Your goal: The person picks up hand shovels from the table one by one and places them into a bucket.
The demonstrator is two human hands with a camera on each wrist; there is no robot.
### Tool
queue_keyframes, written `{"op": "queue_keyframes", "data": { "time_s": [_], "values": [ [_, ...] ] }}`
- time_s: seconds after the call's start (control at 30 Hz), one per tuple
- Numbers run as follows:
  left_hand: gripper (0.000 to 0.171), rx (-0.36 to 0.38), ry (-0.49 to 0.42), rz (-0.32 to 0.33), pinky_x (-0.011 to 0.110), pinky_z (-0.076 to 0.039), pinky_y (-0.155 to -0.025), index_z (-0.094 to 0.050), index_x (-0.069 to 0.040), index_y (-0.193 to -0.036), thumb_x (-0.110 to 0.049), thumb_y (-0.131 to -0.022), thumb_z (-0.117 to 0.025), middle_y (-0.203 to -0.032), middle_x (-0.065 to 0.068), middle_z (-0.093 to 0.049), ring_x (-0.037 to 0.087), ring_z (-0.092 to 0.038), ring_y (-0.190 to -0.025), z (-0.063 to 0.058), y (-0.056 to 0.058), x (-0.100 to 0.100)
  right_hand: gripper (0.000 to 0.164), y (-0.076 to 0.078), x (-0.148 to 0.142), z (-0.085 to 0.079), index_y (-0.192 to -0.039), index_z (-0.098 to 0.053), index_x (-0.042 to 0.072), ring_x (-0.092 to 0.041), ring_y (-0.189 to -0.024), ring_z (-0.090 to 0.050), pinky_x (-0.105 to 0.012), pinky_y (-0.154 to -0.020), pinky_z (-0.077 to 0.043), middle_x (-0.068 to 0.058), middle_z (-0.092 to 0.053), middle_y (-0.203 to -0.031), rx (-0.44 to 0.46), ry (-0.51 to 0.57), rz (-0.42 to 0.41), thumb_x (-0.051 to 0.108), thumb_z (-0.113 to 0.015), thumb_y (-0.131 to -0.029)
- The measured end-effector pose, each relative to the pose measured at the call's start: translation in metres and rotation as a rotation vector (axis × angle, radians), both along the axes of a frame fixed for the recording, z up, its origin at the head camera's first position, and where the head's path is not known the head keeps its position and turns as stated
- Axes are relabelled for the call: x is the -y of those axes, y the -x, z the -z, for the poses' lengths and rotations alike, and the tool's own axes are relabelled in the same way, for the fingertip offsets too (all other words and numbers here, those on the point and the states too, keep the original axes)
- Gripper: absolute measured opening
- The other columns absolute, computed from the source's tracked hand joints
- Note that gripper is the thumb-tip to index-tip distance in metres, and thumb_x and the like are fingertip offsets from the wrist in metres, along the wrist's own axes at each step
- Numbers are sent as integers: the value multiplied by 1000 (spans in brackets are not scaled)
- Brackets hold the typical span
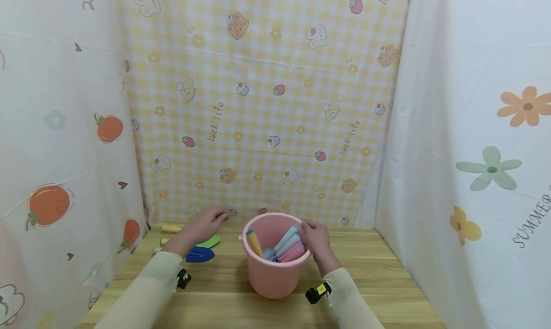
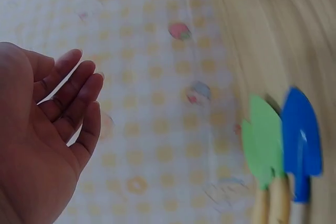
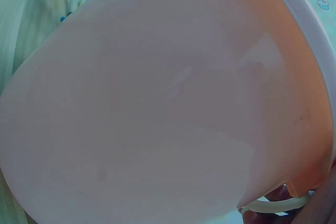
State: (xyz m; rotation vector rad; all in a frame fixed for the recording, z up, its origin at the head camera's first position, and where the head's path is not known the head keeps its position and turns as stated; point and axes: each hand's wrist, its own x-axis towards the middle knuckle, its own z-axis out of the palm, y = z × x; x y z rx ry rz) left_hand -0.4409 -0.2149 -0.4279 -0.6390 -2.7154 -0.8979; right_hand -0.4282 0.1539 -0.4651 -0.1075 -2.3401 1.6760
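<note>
A pink bucket (image 1: 274, 279) stands upright on the wooden table, and my right hand (image 1: 317, 239) grips its right rim. Its wall (image 3: 157, 103) fills most of the right wrist view, where fingers show around the pale bail handle (image 3: 275, 205). Inside the bucket are a yellow handle with a blue end (image 1: 255, 243), light blue handles (image 1: 285, 242) and pink handles (image 1: 292, 253); their lower parts are hidden. My left hand (image 1: 202, 229), fingers loosely bent and holding nothing, hovers left of the bucket. Below it lie a blue toy trowel (image 1: 200, 254) and green tool blades (image 2: 266, 142).
Pale yellow handles (image 1: 170, 228) of the tools point left on the table (image 1: 366, 281). A checked cloth (image 1: 258, 118) hangs behind the table. White printed curtains (image 1: 430, 128) close off both sides.
</note>
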Motion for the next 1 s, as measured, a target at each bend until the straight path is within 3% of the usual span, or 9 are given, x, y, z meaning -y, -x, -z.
{"op": "queue_keyframes", "data": {
  "time_s": [0.3, 0.5, 0.73, 1.0],
  "values": [
    [15, 148, 63, -86, 41, -53, -72, -73, -5, -107, -9, -112, -59, -95, 6, -66, 21, -58, -82, 40, 5, 63, 38, 2, -2, 1, -137, -76, 1, -38, -128, -69, -49, -103, -62, -22, -73, -139, 8, 9, 0, 26, -63, -112],
    [16, 161, 133, -146, 53, -60, -85, -73, 4, -114, -5, -105, -63, -105, 11, -72, 26, -66, -94, 66, 11, 96, 37, 3, -1, 1, -137, -77, 1, -37, -127, -69, -49, -103, -62, -22, -73, -139, 7, 8, 1, 25, -63, -112],
    [17, 154, 223, -195, 60, -60, -89, -74, 4, -115, -5, -102, -68, -113, 18, -75, 37, -71, -103, 95, 13, 120, 37, 1, -1, -2, -138, -76, 2, -38, -130, -68, -50, -105, -61, -21, -72, -140, 11, 37, -8, 25, -63, -113],
    [24, 168, 228, -268, 66, -57, -95, -76, 4, -117, -5, -95, -72, -113, 18, -75, 39, -69, -103, 108, 5, 131, 36, 0, -1, 0, -137, -76, 0, -40, -136, -65, -51, -107, -60, -22, -71, -143, -5, 39, -12, 23, -63, -112]
  ]
}}
